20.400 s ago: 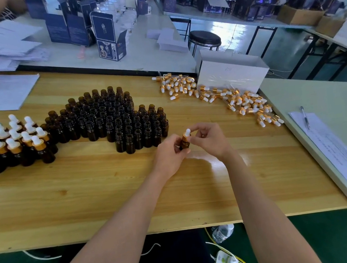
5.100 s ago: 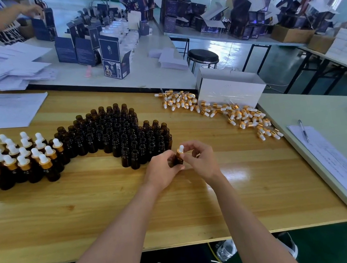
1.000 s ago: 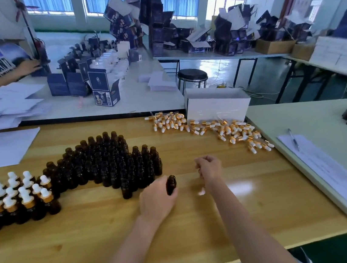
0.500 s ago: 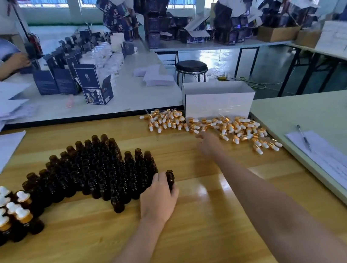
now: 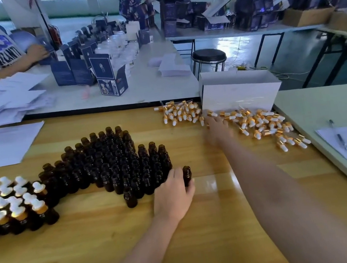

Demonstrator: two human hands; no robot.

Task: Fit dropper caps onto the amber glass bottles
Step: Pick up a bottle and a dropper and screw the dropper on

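My left hand [image 5: 173, 192] holds an uncapped amber bottle [image 5: 187, 174] upright on the wooden table [image 5: 95, 249], at the right end of a dense cluster of open amber bottles [image 5: 114, 162]. My right hand [image 5: 218, 130] is stretched out to the pile of gold-and-white dropper caps [image 5: 254, 123] in front of a white box; it is blurred, and its fingers are hidden at the pile's edge. A group of capped bottles [image 5: 11, 205] stands at the far left.
The white box [image 5: 239, 97] stands at the table's back edge. A paper sheet [image 5: 2, 144] lies back left. On the grey table at the right lie a form and a pen [image 5: 338, 135]. Another person sits back left among blue cartons [image 5: 106, 74].
My right hand has reached further forward, from the table's middle into the dropper cap pile. My left hand has set the uncapped bottle down beside the cluster and keeps hold of it.
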